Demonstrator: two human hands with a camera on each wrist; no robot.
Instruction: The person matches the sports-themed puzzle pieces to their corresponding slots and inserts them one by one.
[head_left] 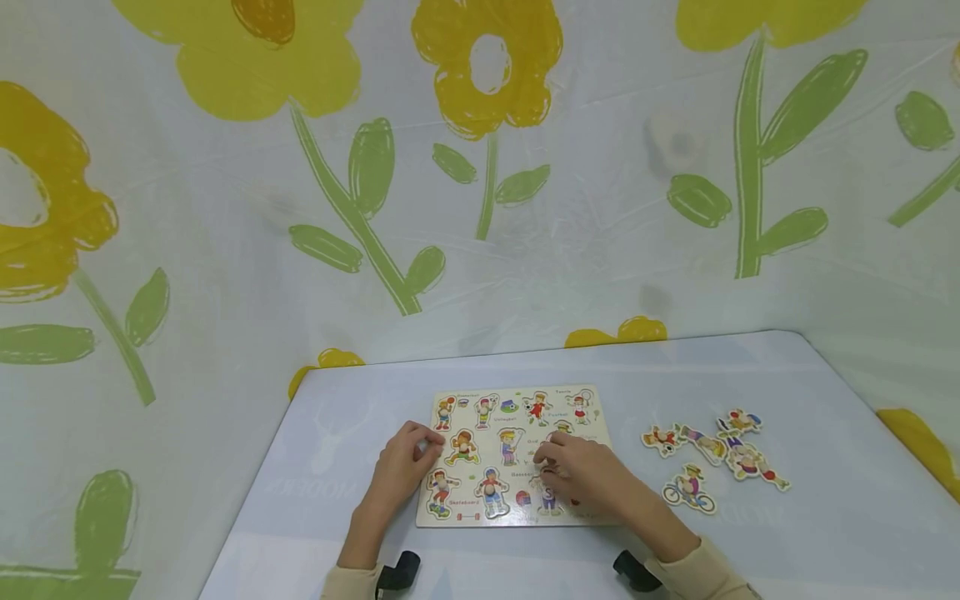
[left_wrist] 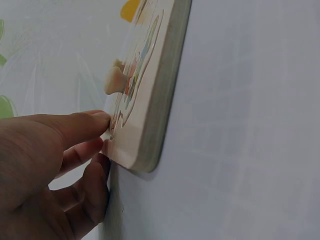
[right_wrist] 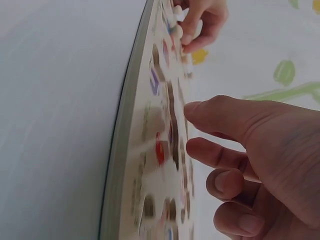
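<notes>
Fingers of the left hand [head_left: 402, 463] are loosely bent, tips against the left edge of the puzzle board [head_left: 489, 454], with no piece seen in them. Those of the right hand [head_left: 588, 473] hover by cut-out hollows [right_wrist: 150, 206] in the board's right half: thumb and index leave a gap, the others curl in, and they appear to hold nothing. Figures [head_left: 492, 492] sit in the board's left half, some showing wooden knobs [left_wrist: 116, 80]. Five loose pieces [head_left: 753, 462] lie to the right of the board, four bunched together.

What might go wrong: the board looks free to slide, so a firm push could turn it if the left fingertips press too lightly. Lifting one bunched piece could drag its neighbours, since they seem to touch. The cyclist piece [head_left: 690, 493], nearest the board's lower right corner, could be knocked by the right sleeve [head_left: 701, 575]. A piece set down slightly turned would probably ride on its hollow's rim.

Beneath the board is a pale, smooth-looking table [head_left: 285, 533] with faint printed marks. Beyond the board's far edge rises a whitish backdrop [head_left: 585, 208] with large yellow flowers [head_left: 532, 92] and green stems [head_left: 487, 187].
</notes>
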